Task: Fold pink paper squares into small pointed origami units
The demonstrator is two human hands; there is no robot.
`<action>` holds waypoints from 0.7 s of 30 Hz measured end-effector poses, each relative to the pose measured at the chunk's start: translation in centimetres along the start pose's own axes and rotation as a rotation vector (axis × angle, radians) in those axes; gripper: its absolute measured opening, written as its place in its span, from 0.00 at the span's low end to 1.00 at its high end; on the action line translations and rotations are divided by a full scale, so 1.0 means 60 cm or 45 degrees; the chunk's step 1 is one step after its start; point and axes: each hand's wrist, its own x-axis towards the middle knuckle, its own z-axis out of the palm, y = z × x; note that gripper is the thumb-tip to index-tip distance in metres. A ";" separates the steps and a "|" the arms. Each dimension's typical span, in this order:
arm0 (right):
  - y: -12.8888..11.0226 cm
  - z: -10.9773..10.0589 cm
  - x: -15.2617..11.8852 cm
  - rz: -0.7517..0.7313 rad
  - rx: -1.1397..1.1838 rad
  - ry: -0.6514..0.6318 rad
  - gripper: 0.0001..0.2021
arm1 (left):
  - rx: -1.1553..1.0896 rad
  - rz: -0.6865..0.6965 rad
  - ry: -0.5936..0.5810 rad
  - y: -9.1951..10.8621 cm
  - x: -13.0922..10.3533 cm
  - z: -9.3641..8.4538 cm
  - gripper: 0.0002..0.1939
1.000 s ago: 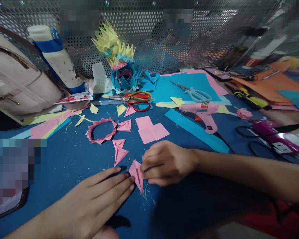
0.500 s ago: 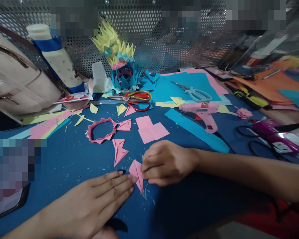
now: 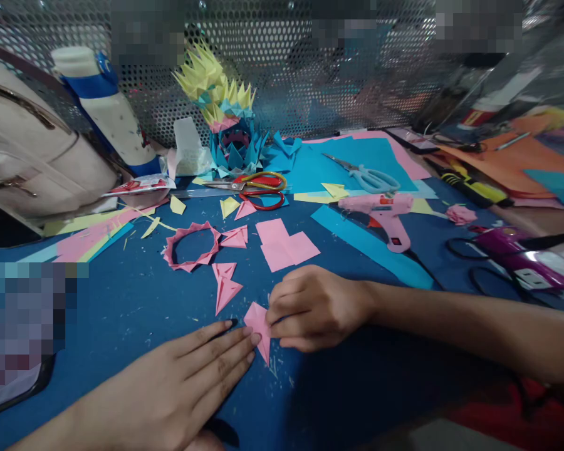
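Twelve is straight ahead of me. The biggest thing is the blue flat table, and a shiny grey metal wall full of little holes stands behind it. Between 10 and 11 is a puffy cream bag with zips. By it, at 11, leans a tall white and blue bottle. Flat blue paper lies far off, between 12 and 1. A spiky yellow and blue folded-paper shape stands just before 12. My left hand, near me at 11, lies flat and loose, fingers out straight. My right hand, between 12 and 1, is curled up. The pink plastic glue gun lies at 1. Metal scissors with red and gold handles are at 12. A round pink zigzag paper ring sits between 11 and 12. The pink kite-shaped folded paper is on the table just before 12, between my hands. My left fingertips rest on its left side. My right fingertips touch its right side; I can't tell if they pinch it. Two little pink folded-paper triangles lie near it, a bit farther off.
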 end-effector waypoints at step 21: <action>-0.002 0.001 0.000 0.001 -0.043 0.014 0.07 | 0.058 0.058 -0.085 0.001 0.008 -0.009 0.34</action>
